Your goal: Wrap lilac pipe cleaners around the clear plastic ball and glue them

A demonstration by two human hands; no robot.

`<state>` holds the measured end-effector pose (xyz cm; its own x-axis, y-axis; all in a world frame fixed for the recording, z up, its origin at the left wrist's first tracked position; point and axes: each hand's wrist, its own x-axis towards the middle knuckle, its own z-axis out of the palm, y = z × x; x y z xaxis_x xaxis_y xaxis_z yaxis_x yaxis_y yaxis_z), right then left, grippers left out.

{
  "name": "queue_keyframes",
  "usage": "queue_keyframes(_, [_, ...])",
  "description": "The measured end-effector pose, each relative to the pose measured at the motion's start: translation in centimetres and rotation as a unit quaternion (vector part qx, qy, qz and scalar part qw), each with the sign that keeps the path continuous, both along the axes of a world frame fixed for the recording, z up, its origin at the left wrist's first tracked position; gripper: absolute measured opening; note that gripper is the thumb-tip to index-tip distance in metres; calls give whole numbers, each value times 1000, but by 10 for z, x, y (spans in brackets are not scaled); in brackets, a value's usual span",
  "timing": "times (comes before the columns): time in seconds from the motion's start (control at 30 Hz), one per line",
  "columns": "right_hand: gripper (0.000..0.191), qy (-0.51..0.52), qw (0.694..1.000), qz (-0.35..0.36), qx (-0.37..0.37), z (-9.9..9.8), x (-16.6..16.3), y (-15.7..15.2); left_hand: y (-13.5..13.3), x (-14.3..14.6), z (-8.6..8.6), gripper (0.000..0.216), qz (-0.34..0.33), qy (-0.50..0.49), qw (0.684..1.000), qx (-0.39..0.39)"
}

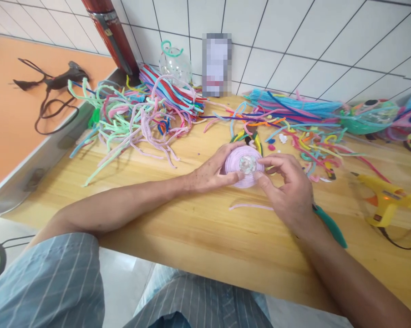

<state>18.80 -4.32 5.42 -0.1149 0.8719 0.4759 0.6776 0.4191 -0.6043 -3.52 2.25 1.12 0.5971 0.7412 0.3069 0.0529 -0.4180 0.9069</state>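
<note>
A round ball (245,155) wound with lilac pipe cleaner sits between my hands, its uncovered clear patch (247,164) facing up. My left hand (219,169) wraps around its left side, thumb near the patch. With thumb and fingertips, my right hand (287,182) pinches at the right edge of the winding; whether a pipe cleaner end lies between those fingertips is too small to see. A loose lilac pipe cleaner (249,206) lies on the wooden table (178,218) just below, one end hidden by my right hand. Behind the ball are yellow-and-green handled pliers (258,143), partly covered.
Tangled pipe cleaners (137,118) spread at the back left, more bundles (290,107) at the back right. A yellow glue gun (386,200) stands at right, green-handled tool (331,225) by my right wrist. A phone (216,66) leans on the tiled wall; a black glue gun (67,77) lies left.
</note>
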Motion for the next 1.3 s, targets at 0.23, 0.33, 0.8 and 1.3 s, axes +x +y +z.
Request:
queue_keyframes(0.23, [21,13,1000,4,-6,-3,1,2,1,3,0,81,4,-24,1000,-20])
queue_keyframes(0.33, [26,9,1000,12,6,-5,3,3,1,4,-1,78,4,-38,999,-32])
queue_keyframes(0.8, [30,-4,999,-11,32,-9,-2,3,4,3,-9,76,-5,-24,1000,9])
queue_keyframes(1.3, [29,3,999,-14,50,-14,-3,0,0,2,-6,87,-15,-8,999,31])
